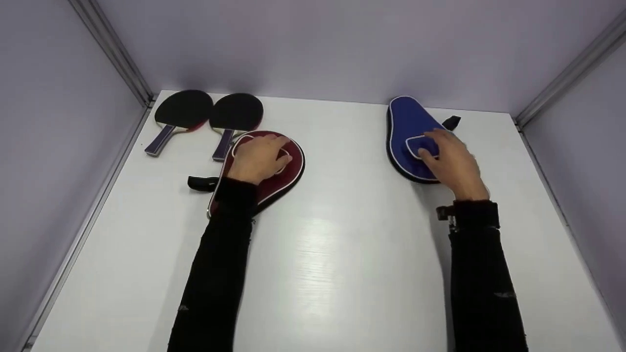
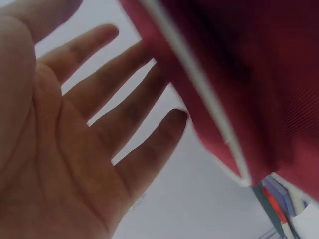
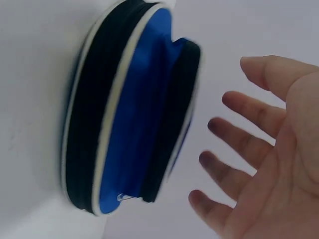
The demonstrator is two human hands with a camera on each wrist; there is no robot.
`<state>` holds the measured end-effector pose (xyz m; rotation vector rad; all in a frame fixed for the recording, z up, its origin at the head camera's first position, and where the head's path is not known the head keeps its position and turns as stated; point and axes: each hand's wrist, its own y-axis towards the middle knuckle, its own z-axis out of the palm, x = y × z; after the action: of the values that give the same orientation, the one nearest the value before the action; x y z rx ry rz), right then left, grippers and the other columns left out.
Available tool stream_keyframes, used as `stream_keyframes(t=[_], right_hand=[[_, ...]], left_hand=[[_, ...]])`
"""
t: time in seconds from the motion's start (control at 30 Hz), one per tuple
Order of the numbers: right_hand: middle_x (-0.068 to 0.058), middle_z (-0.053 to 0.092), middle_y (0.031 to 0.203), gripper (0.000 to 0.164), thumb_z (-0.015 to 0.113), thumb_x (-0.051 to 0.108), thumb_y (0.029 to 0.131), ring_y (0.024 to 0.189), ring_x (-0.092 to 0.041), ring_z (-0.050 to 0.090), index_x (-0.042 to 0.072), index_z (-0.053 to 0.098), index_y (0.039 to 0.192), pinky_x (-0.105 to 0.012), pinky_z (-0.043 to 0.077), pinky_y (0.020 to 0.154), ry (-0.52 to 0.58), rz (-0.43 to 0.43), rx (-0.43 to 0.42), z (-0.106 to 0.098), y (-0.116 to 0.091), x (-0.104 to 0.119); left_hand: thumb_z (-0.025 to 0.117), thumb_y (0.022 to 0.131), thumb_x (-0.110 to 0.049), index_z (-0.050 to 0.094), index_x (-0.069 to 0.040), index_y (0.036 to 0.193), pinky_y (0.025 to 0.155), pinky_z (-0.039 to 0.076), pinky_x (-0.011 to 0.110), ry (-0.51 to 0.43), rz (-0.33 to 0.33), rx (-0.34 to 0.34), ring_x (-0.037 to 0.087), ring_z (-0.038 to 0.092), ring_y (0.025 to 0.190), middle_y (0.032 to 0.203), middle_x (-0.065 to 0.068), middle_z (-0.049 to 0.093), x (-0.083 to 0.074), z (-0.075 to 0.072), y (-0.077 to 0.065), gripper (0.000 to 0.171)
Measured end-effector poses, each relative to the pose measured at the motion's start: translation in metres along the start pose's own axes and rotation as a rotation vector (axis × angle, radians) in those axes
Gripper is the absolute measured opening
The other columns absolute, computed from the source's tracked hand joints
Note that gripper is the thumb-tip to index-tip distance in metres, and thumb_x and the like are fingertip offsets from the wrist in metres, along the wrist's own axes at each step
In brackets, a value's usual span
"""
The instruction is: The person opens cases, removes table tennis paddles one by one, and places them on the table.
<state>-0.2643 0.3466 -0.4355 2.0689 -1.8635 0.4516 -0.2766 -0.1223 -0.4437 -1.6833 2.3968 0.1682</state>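
red paddle-shaped fabric case with white piping (image 1: 281, 178) lies on the smooth white tabletop (image 1: 342, 244), left of centre, left hand (image 1: 259, 159) right over it. blue paddle-shaped fabric case with white piping (image 1: 413, 124) sits to the right, near the back edge. left fingers look straight and spread, not wrapped round anything; can't tell if the tips bear on the fabric. right hand (image 1: 456, 164) has fingers spread, gap showing to the blue one's raised pocket (image 1: 418, 144). hands are well apart, one per case, so main risk: eyes on one side, other grab lands short and shoves its case. pinching by the pocket alone could let either case swing or slip, weight off-centre. the black-faced paddle with purple handle (image 1: 236, 112) is right beside the red case; a sideways drag would likely knock it, maybe into the matching black-faced paddle (image 1: 185, 108). black strap (image 1: 203, 184) sticking out could snag too.
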Motion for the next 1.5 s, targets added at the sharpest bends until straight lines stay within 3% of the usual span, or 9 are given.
stream_keyframes(t=[0.17, 0.37, 0.6, 0.77, 0.93, 1.07, 1.27, 1.4, 1.5], right_hand=[[-0.036, 0.023, 0.191, 0.073, 0.059, 0.040, 0.123, 0.178, -0.068, 0.014, 0.001, 0.040, 0.181, -0.090, 0.020, 0.139, -0.004, 0.071, 0.007, 0.003, 0.003, -0.023], [-0.036, 0.011, 0.194, 0.081, 0.047, 0.054, 0.125, 0.179, -0.065, 0.014, 0.004, 0.030, 0.185, -0.083, 0.018, 0.143, 0.026, 0.103, 0.077, 0.007, 0.006, -0.035], [-0.038, 0.025, 0.190, 0.075, 0.049, 0.052, 0.125, 0.163, -0.080, 0.032, 0.003, 0.042, 0.181, -0.088, 0.030, 0.136, -0.020, 0.088, 0.088, 0.006, 0.005, -0.030], [-0.037, 0.033, 0.187, 0.070, 0.052, 0.050, 0.124, 0.160, -0.079, 0.036, 0.004, 0.049, 0.177, -0.087, 0.033, 0.135, -0.034, 0.059, 0.091, 0.006, 0.004, -0.024], [-0.036, 0.038, 0.185, 0.066, 0.054, 0.048, 0.125, 0.161, -0.076, 0.038, 0.006, 0.053, 0.176, -0.084, 0.034, 0.136, -0.044, 0.025, 0.112, 0.009, 0.004, -0.016], [-0.035, 0.041, 0.184, 0.064, 0.055, 0.046, 0.125, 0.163, -0.073, 0.039, 0.007, 0.054, 0.175, -0.083, 0.034, 0.136, -0.062, -0.010, 0.130, 0.012, 0.005, -0.006], [-0.033, 0.045, 0.183, 0.059, 0.056, 0.042, 0.125, 0.167, -0.065, 0.042, 0.008, 0.058, 0.173, -0.080, 0.030, 0.141, -0.055, -0.063, 0.133, 0.021, 0.007, 0.010], [-0.031, 0.053, 0.179, 0.053, 0.059, 0.034, 0.124, 0.171, -0.055, 0.045, 0.006, 0.062, 0.169, -0.076, 0.023, 0.146, 0.006, -0.103, 0.116, 0.026, 0.009, 0.015], [-0.029, 0.057, 0.176, 0.050, 0.061, 0.029, 0.124, 0.171, -0.052, 0.047, 0.004, 0.065, 0.167, -0.072, 0.026, 0.147, 0.063, -0.123, 0.112, 0.029, 0.009, 0.017]], left_hand=[[0.067, 0.119, -0.039, 0.061, -0.014, 0.170, 0.125, 0.059, 0.066, -0.015, 0.000, -0.023, 0.043, 0.065, 0.159, 0.171, 0.019, 0.066, 0.000, 0.002, 0.000, 0.058], [0.066, 0.119, -0.040, 0.059, -0.013, 0.172, 0.128, 0.057, 0.066, -0.021, -0.004, -0.014, 0.043, 0.062, 0.162, 0.174, 0.020, 0.064, 0.001, 0.003, -0.001, 0.059], [0.067, 0.118, -0.040, 0.060, -0.013, 0.171, 0.126, 0.059, 0.066, -0.016, 0.003, -0.027, 0.044, 0.064, 0.159, 0.173, 0.019, 0.065, -0.001, 0.006, -0.001, 0.059], [0.069, 0.118, -0.039, 0.060, -0.013, 0.171, 0.126, 0.059, 0.063, -0.014, 0.008, -0.059, 0.041, 0.063, 0.161, 0.173, 0.017, 0.064, -0.004, 0.006, -0.001, 0.060], [0.070, 0.118, -0.038, 0.060, -0.013, 0.171, 0.121, 0.063, 0.061, 0.011, 0.049, -0.126, 0.040, 0.065, 0.160, 0.173, 0.018, 0.065, -0.010, 0.008, 0.001, 0.060], [0.071, 0.117, -0.033, 0.061, -0.012, 0.170, 0.124, 0.063, 0.055, 0.024, 0.087, -0.199, 0.038, 0.066, 0.159, 0.173, 0.018, 0.065, -0.016, 0.011, 0.005, 0.058], [0.071, 0.118, -0.031, 0.060, -0.013, 0.172, 0.132, 0.057, 0.051, 0.036, 0.145, -0.233, 0.035, 0.063, 0.162, 0.176, 0.015, 0.063, -0.037, 0.012, 0.009, 0.058], [0.073, 0.117, -0.031, 0.061, -0.014, 0.171, 0.135, 0.054, 0.048, 0.024, 0.187, -0.244, 0.033, 0.064, 0.163, 0.175, 0.014, 0.064, -0.052, 0.012, 0.011, 0.058], [0.074, 0.117, -0.031, 0.061, -0.014, 0.171, 0.137, 0.053, 0.048, 0.011, 0.214, -0.245, 0.032, 0.063, 0.163, 0.174, 0.012, 0.065, -0.063, 0.011, 0.014, 0.058]])
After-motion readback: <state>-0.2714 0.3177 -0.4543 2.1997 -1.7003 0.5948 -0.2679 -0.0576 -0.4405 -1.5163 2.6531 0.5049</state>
